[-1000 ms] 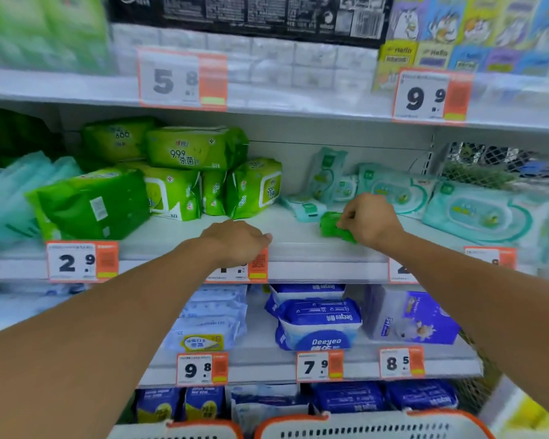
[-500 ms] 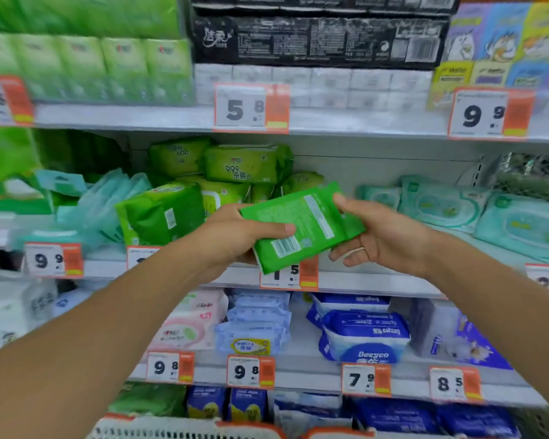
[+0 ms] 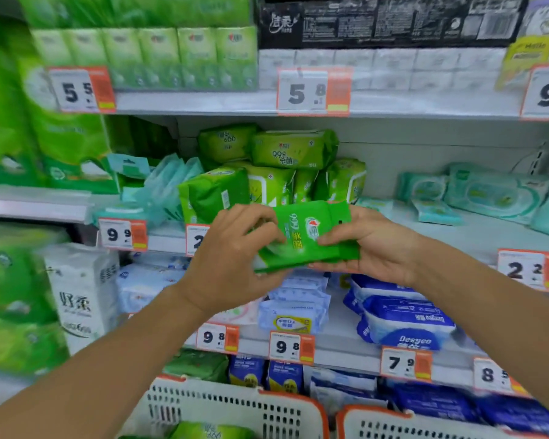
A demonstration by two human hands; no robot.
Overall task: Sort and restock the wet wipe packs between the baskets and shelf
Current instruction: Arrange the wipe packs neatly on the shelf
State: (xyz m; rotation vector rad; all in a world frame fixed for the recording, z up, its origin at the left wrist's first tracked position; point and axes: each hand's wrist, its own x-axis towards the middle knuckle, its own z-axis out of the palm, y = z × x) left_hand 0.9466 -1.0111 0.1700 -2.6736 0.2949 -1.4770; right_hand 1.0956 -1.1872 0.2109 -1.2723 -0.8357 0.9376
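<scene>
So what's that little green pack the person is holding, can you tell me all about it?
The green wipe pack is small, flat and shiny like soft plastic, with white print and a round logo facing up. It tilts slightly, held in front of the shelf. The left hand pinches its left end; the right hand cradles its right end.

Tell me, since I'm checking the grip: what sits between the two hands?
In the head view, a small green wet wipe pack spans the gap; the left hand grips its left end, and the right hand holds its right end.
</scene>
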